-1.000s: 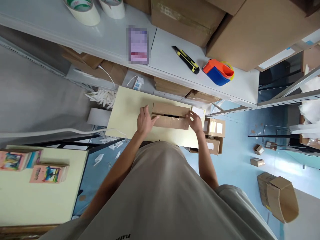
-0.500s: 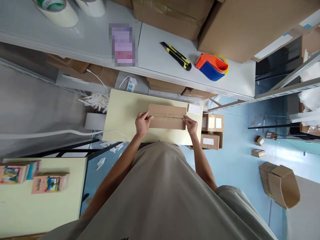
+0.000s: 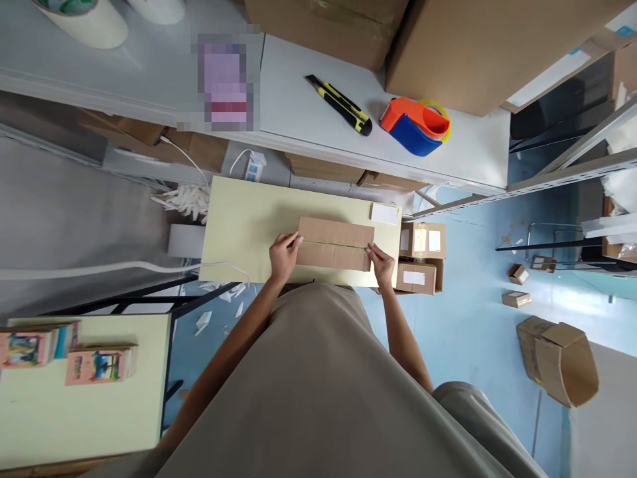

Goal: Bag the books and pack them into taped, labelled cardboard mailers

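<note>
A flat-topped brown cardboard box (image 3: pixel 333 255) is in front of me over the pale yellow table (image 3: pixel 233 219), a seam running across the middle of its top. My left hand (image 3: pixel 284 253) pinches its left end near the seam. At the right end, my right hand (image 3: pixel 381 263) grips the box close to the same seam, thumb and fingers together. The underside of the box and its far side are hidden. A white label-like slip (image 3: pixel 384 213) lies on the table just beyond the box's right end.
On the grey shelf (image 3: pixel 283 86) beyond the table lie a yellow-and-black utility knife (image 3: pixel 339 105) and an orange-and-blue tape dispenser (image 3: pixel 415 125). Large cartons (image 3: pixel 458 53) stand behind them. Labelled boxes (image 3: pixel 418 275) are stacked right of the table. Books (image 3: pixel 99 365) lie on another table at left.
The box has come slightly nearer to me and tilted, its right end now lower in view. Both hands have kept their hold at its ends. The whole view has shifted a little.
</note>
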`<state>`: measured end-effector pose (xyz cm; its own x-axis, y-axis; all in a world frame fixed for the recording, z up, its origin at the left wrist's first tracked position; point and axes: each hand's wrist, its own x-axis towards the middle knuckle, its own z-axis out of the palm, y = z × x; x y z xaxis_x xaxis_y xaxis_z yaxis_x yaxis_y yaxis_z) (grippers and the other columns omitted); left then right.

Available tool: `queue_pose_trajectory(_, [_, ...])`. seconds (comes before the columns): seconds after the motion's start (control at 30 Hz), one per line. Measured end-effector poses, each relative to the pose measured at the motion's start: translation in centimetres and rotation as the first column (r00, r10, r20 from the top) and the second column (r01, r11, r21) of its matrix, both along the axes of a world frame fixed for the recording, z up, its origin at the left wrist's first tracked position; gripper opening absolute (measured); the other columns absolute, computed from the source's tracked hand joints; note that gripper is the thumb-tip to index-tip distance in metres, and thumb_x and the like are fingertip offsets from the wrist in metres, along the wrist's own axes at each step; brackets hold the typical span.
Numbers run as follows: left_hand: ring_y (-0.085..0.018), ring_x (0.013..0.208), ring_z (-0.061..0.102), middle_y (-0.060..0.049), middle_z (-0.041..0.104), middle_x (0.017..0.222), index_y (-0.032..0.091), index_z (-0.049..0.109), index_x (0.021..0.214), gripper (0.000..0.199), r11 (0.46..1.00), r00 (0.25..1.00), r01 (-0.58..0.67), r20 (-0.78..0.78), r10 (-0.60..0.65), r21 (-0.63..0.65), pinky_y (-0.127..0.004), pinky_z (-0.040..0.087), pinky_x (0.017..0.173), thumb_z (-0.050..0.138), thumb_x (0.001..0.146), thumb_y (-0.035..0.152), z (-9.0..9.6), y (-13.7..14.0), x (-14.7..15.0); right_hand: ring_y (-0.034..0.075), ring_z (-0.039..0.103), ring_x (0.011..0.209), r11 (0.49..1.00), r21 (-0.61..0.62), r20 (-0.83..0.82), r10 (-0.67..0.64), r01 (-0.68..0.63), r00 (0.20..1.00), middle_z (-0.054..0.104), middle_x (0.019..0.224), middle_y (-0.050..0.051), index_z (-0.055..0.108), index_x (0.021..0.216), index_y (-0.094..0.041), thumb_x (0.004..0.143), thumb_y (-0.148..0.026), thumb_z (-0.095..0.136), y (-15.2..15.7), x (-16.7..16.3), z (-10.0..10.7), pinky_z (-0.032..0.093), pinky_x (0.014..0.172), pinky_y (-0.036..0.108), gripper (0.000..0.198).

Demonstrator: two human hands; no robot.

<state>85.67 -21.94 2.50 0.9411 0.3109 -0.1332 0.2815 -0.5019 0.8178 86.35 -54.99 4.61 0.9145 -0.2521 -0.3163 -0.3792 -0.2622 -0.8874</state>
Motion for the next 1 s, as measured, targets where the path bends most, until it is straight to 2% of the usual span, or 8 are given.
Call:
queue_pose_trajectory(0.27, [-0.028, 0.108, 0.082, -0.017, 0.087, 0.122, 0.014, 0.083, 0.126, 0.049, 0.987, 0.991, -0.095, -0.106, 0.082, -0.128, -0.039, 0.066, 0.099, 0.067, 0.105, 0.056, 0.2, 0.4, 0.6, 0.037, 0.078, 0.144, 0.999, 0.039, 0.004, -0.002, 0.001, 1.000, 0.087, 0.135, 0.013, 0.094, 0.112, -0.017, 0.090, -0.058, 0.089, 0.1, 0.2, -1.0, 0.058, 0.132, 0.052, 0.047])
queue_pose_trajectory(0.37, [-0.035, 0.120, 0.079, -0.019, 0.084, 0.129, 0.016, 0.082, 0.129, 0.041, 0.997, 0.997, -0.074, -0.014, 0.074, -0.029, -0.048, 0.064, 0.110, 0.068, 0.101, 0.042, 1.3, 0.1, 1.3, 0.037, 0.080, 0.140, 0.992, -0.079, -0.008, 0.100, -0.100, 0.995, 0.086, 0.140, 0.015, 0.094, 0.106, -0.019, 0.095, -0.058, 0.085, -0.2, 0.7, -0.2, 0.064, 0.125, 0.049, 0.041])
queue_pose_trajectory(0.43, [-0.037, 0.131, 0.075, -0.020, 0.082, 0.136, 0.017, 0.083, 0.128, 0.037, 0.996, 0.991, -0.043, 0.126, 0.033, 0.075, -0.054, 0.057, 0.121, 0.066, 0.099, 0.031, 2.8, -0.9, 2.7, 0.036, 0.084, 0.133, 0.955, -0.204, -0.013, 0.217, -0.215, 0.976, 0.083, 0.148, 0.015, 0.093, 0.104, -0.021, 0.098, -0.056, 0.082, -0.8, 2.1, 1.4, 0.067, 0.118, 0.047, 0.037])
queue_pose_trajectory(0.53, [-0.035, 0.133, 0.073, -0.016, 0.081, 0.137, 0.022, 0.084, 0.124, 0.032, 0.989, 0.943, 0.052, 0.319, -0.093, 0.137, -0.054, 0.053, 0.125, 0.065, 0.099, 0.022, 6.6, -3.5, 6.6, 0.035, 0.082, 0.133, 0.841, -0.465, 0.111, 0.365, -0.276, 0.924, 0.077, 0.158, 0.016, 0.090, 0.119, -0.023, 0.104, -0.054, 0.077, -2.3, 6.8, 6.0, 0.066, 0.119, 0.048, 0.037])
queue_pose_trajectory(0.67, [-0.031, 0.128, 0.073, -0.011, 0.082, 0.131, 0.024, 0.085, 0.116, 0.025, 0.981, 0.822, 0.120, 0.539, -0.184, 0.152, -0.051, 0.053, 0.121, 0.069, 0.098, 0.017, 13.9, -7.9, 13.5, 0.036, 0.061, 0.159, 0.664, -0.742, 0.395, 0.546, -0.094, 0.739, 0.065, 0.170, 0.019, 0.072, 0.151, -0.020, 0.115, -0.050, 0.058, -3.4, 16.6, 14.6, 0.049, 0.134, 0.058, 0.049])
queue_pose_trajectory(0.77, [-0.030, 0.126, 0.073, -0.009, 0.083, 0.124, 0.023, 0.084, 0.103, 0.018, 0.978, 0.750, 0.140, 0.628, -0.208, 0.157, -0.048, 0.053, 0.119, 0.072, 0.094, 0.012, 18.9, -10.8, 17.4, 0.039, 0.061, 0.155, 0.521, -0.852, 0.338, 0.618, -0.048, 0.710, 0.066, 0.163, 0.025, 0.061, 0.156, -0.015, 0.113, -0.044, 0.061, -2.6, 23.4, 19.5, 0.048, 0.131, 0.059, 0.052])
queue_pose_trajectory(0.87, [-0.028, 0.120, 0.075, -0.008, 0.085, 0.120, 0.023, 0.084, 0.096, 0.015, 0.980, 0.712, 0.135, 0.674, -0.198, 0.146, -0.047, 0.054, 0.116, 0.075, 0.093, 0.011, 22.0, -13.0, 18.9, 0.041, 0.066, 0.145, 0.378, -0.913, 0.123, 0.614, -0.154, 0.780, 0.072, 0.151, 0.029, 0.054, 0.154, -0.011, 0.109, -0.038, 0.068, -1.1, 27.5, 21.3, 0.050, 0.124, 0.057, 0.055])
queue_pose_trajectory(1.0, [-0.027, 0.118, 0.078, -0.007, 0.086, 0.118, 0.023, 0.085, 0.091, 0.015, 0.983, 0.703, 0.137, 0.688, -0.183, 0.122, -0.046, 0.056, 0.114, 0.080, 0.088, 0.009, 22.7, -14.3, 18.4, 0.041, 0.070, 0.141, 0.242, -0.936, -0.061, 0.608, -0.258, 0.791, 0.075, 0.148, 0.031, 0.050, 0.157, -0.007, 0.110, -0.031, 0.069, 0.1, 29.5, 21.3, 0.049, 0.125, 0.055, 0.056])
